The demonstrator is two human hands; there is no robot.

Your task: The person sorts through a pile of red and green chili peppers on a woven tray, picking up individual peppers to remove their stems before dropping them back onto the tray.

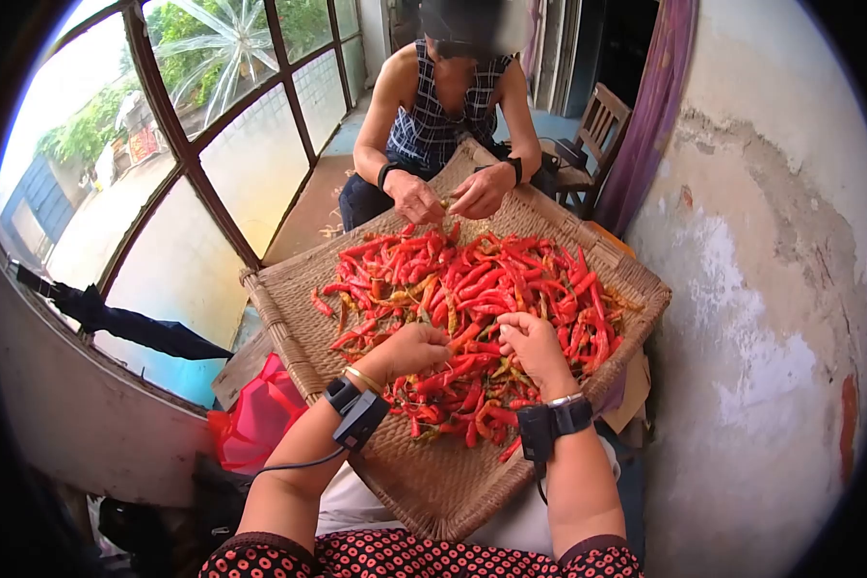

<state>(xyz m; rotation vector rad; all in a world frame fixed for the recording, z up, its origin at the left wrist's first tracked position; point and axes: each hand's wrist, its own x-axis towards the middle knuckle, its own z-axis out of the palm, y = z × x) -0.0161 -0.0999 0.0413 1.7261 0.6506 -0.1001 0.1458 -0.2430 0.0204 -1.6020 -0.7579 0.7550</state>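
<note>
Red chili peppers (472, 279) lie heaped on a square woven tray (299, 279), a few of them yellowish or greenish. My left hand (414, 352) is over the near left part of the heap, its fingers curled together; what they hold, if anything, is hidden. To its right, my right hand (532, 349) is above the peppers with thumb and index finger bent toward each other; whether something small is between them is too small to tell. Both wrists carry black devices on straps.
Across the tray sits a person (443, 116) whose hands pinch at something small above its far edge. A dark umbrella (154, 332) and a pink bag (260, 414) are at the left, a wooden chair (597, 140) behind right, a worn wall (742, 318) at the right.
</note>
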